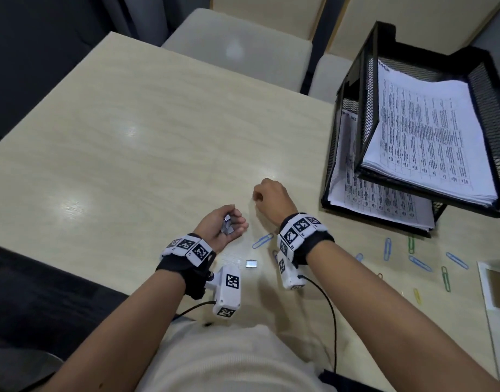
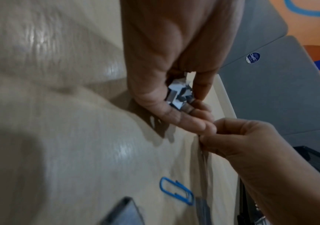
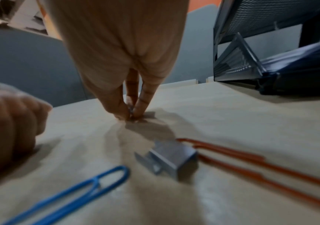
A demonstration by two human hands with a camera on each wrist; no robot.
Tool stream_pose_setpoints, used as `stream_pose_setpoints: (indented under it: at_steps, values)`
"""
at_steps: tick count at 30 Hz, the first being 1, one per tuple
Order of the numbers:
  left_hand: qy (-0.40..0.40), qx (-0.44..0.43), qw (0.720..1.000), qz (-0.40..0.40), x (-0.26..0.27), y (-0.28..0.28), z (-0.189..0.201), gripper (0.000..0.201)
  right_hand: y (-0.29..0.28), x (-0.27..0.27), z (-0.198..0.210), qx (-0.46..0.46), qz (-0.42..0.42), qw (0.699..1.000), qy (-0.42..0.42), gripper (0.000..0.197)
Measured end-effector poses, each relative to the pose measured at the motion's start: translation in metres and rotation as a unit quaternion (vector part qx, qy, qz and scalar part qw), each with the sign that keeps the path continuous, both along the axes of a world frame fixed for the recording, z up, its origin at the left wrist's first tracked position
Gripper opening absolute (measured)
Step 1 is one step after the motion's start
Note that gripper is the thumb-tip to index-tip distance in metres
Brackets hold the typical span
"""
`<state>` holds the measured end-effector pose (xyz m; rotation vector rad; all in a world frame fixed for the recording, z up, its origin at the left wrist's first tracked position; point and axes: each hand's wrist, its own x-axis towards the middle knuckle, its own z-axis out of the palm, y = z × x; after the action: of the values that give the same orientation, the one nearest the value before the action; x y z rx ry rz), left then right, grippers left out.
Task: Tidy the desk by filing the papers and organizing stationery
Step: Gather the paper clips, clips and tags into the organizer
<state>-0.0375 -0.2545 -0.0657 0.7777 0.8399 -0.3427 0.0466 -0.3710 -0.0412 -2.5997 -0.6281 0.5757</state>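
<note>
Small shiny silver staple blocks (image 1: 227, 225) sit in the cupped left hand (image 1: 222, 228), its fingers curled around them. Just beside it, the right hand (image 1: 271, 198) pinches something tiny against the pale wooden desk (image 1: 135, 142). 1 blue paper clip (image 1: 262, 240) lies between the wrists.

Hands (image 1: 223, 227): two. Mesh paper trays (image 1: 486, 89): two, stacked. Loose staple blocks (image 1: 251, 263): one. Paper clips (image 1: 262, 240): ten or so, some half hidden.
</note>
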Motion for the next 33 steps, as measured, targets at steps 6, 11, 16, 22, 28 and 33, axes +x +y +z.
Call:
stream_pose_setpoints:
  at_steps: [6, 11, 16, 22, 28, 33]
  values:
    - [-0.025, -0.059, 0.998, 0.011, 0.007, -0.014, 0.007, 0.036, -0.016, -0.026, 0.037, 0.187, -0.092, 0.976, 0.062, 0.012]
    - [-0.011, -0.089, 0.996, -0.016, 0.009, -0.029, 0.015, 0.054, -0.037, -0.037, 0.051, 0.228, -0.120, 0.965, 0.058, 0.008]
    - [0.002, -0.062, 0.997, -0.049, 0.005, -0.028, 0.014, 0.069, -0.062, -0.042, 0.019, 0.077, -0.114, 0.990, 0.022, 0.021]
    - [0.002, -0.052, 0.998, -0.019, -0.004, -0.025, 0.011, 0.055, -0.054, -0.065, 0.004, -0.034, -0.023, 0.999, -0.010, 0.021]
    - [-0.008, -0.056, 0.998, 0.009, -0.013, -0.028, 0.009, 0.039, -0.057, -0.065, 0.012, 0.038, -0.107, 0.994, -0.006, 0.017]
    - [-0.025, -0.079, 0.997, 0.005, -0.017, -0.033, 0.010, 0.033, -0.029, -0.083, 0.045, 0.200, -0.096, 0.974, 0.042, 0.012]
